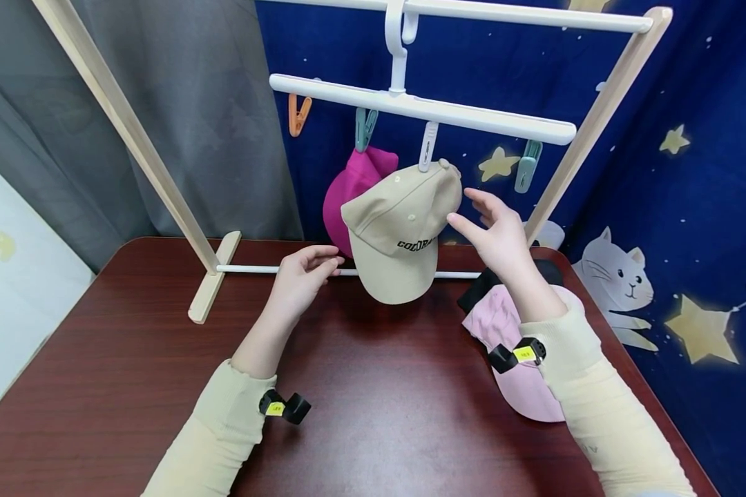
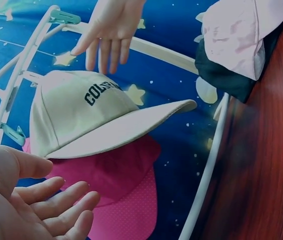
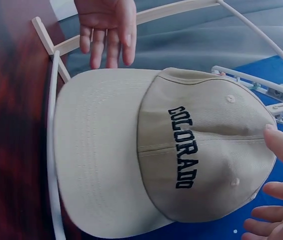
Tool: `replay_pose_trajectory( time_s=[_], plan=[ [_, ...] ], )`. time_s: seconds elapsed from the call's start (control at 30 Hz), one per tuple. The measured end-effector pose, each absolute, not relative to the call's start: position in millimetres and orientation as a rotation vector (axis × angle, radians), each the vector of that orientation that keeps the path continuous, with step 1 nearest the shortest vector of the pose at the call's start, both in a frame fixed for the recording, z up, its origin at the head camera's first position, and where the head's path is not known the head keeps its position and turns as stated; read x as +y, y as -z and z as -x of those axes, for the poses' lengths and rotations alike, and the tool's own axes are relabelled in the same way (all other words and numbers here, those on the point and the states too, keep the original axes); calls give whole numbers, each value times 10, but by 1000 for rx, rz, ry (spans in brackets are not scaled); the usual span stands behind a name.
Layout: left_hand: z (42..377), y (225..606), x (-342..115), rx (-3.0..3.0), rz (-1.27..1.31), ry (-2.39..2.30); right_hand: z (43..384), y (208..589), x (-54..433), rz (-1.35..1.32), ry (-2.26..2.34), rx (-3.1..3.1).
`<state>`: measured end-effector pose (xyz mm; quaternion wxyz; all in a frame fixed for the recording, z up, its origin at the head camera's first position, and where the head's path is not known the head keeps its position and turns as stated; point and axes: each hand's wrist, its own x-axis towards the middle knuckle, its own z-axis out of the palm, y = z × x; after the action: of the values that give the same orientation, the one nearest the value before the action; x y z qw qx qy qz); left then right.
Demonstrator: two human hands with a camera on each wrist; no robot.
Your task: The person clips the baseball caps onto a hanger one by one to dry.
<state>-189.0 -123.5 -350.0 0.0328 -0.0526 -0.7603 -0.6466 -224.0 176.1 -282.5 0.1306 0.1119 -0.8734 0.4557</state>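
A beige baseball cap (image 1: pixel 398 228) with COLORADO lettering (image 3: pixel 184 147) hangs brim-down from a white clothespin (image 1: pixel 428 146) on a white hanger bar (image 1: pixel 472 114). Behind it and to its left, a magenta cap (image 1: pixel 342 197) hangs from a teal clothespin (image 1: pixel 365 130). My right hand (image 1: pixel 494 231) is beside the beige cap's crown, fingers spread and thumb tip close to the fabric. Low on the other side, my left hand (image 1: pixel 303 276) stays near the brim and the magenta cap, its fingers relaxed and holding nothing.
An orange clothespin (image 1: pixel 297 115) and another teal clothespin (image 1: pixel 528 166) hang unused along the bar. A pink cap (image 1: pixel 522 373) over a black cap (image 1: pixel 547 270) lies on the table's right side. A wooden rack post (image 1: pixel 130 131) stands left, with a low white crossbar (image 1: pixel 249 269).
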Motion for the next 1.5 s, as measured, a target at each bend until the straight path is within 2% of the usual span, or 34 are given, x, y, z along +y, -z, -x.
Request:
replay_pose_trajectory(
  time_s=[0.63,1.5],
  plan=[
    [1702,3275,-1171,-2496,282,1554,2000,3000,2148,-206,-1371,-2616],
    [1479,3239,-719,-2410,441,1813,1597,3093,2728,-90,-1362,-2677]
  ],
)
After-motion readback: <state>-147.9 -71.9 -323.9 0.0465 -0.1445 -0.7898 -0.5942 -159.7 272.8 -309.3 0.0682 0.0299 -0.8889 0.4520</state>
